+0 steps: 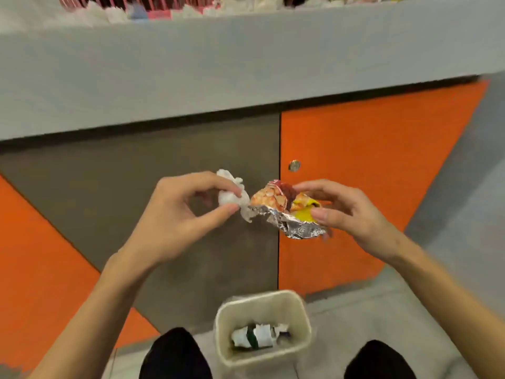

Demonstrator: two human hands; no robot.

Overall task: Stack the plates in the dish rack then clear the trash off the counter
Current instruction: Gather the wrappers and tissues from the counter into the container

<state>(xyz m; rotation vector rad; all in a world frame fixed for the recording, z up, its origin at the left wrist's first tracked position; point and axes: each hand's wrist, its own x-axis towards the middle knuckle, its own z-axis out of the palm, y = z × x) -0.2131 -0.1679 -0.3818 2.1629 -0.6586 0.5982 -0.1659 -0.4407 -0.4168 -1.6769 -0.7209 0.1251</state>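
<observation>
The left hand (175,212) pinches a crumpled white tissue (232,198), the right hand (352,212) grips a foil snack wrapper (289,214) whose long side runs across between both hands. The small bin (300,305) sits on the floor straight below them, slightly nearer the right hand; more tissues (90,15) lie on the counter (191,64) above

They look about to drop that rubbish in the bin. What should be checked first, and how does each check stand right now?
1. Left hand grips the white tissue: ok.
2. Right hand grips the snack wrapper: ok.
3. Bin open, with room inside: ok.
4. Both pieces directly over the bin: cannot tell; they appear above and beyond its opening.
5. Counter free of trash: not ok; crumpled paper lies along its far edge.
</observation>
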